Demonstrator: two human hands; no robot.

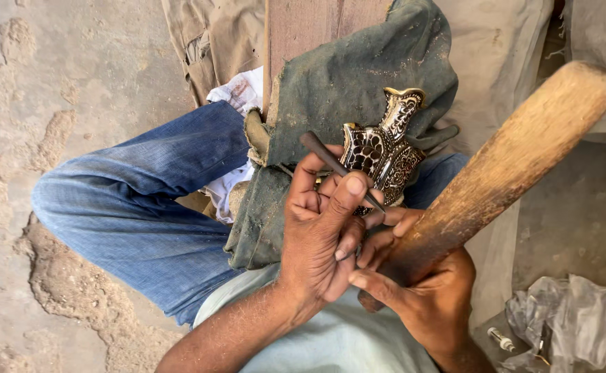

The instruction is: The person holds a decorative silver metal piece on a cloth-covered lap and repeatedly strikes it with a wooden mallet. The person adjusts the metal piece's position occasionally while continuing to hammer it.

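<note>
Left hand (pixel 323 231) pinched shut on a thin dark chisel (pixel 341 171), tip angled onto the ornate black-and-gold vase (pixel 380 148) cushioned on a dusty green cloth (pixel 344 76) over the knee, right hand (pixel 430 297) clenched round a wooden mallet (pixel 506 162) raised beside it.

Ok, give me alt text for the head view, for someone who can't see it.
Seen from above, a seated person's left hand holds a thin metal tool against a small patterned vase, while the right hand grips a wooden mallet. The vase rests on a dusty green cloth over the lap.
</note>
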